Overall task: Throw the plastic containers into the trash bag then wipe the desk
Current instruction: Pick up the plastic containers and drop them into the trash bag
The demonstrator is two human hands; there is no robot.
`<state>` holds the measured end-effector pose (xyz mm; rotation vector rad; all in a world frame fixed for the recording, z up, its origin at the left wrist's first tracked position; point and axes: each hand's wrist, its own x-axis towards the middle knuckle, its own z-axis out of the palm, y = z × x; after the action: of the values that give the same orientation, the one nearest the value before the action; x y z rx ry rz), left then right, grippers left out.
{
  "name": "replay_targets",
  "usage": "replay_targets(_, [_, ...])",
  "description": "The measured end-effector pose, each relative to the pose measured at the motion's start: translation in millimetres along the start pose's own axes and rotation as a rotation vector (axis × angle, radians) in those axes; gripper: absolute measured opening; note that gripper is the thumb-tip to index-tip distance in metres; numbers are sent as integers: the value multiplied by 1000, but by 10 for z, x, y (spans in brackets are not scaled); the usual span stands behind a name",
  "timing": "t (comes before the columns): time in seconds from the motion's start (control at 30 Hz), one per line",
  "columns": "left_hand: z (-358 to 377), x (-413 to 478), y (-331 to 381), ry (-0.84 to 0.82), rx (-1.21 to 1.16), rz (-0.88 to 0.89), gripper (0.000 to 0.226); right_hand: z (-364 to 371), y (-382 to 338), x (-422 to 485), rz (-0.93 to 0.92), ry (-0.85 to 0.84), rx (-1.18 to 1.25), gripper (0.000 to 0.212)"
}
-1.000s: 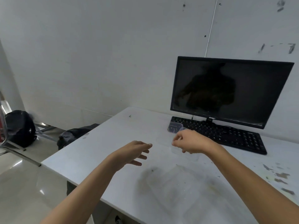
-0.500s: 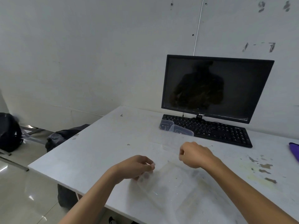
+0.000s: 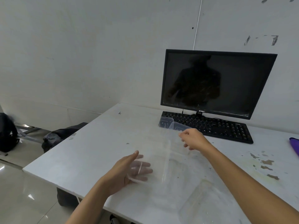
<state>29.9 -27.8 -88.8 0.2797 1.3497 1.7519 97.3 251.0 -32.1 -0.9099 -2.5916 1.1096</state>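
Nearest to me, an empty clear container [image 3: 208,201] sits on the white desk [image 3: 90,152] under the person's right forearm. Just past it, a second clear container [image 3: 168,159] is held tilted above the desktop between both hands. The left hand [image 3: 124,172] lies flat against its near left end, fingers straight and showing through the plastic, thumb raised; I cannot tell whether the thumb bears on it. The right hand [image 3: 194,139] has curled fingers pinching the far rim. Brownish stains [image 3: 267,164] mark the desk to the right, and something purple [image 3: 295,143] pokes in at the right edge. Further back, two small containers [image 3: 165,122] sit touching the left end of a black keyboard [image 3: 218,126], with a dark monitor [image 3: 216,83] behind it against the wall. On the floor to the left lie a dark bag [image 3: 55,136] and a black backpack [image 3: 7,133].
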Motion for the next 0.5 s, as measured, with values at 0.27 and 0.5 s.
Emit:
replay_targets(0.27, [-89,-46,-124,18,-308,141,53,20,275,319,304,81,-76,88])
replay_targets(0.5, [-73,-68,-129,61,-382,193,37,172,232,490,345,159,-117,99])
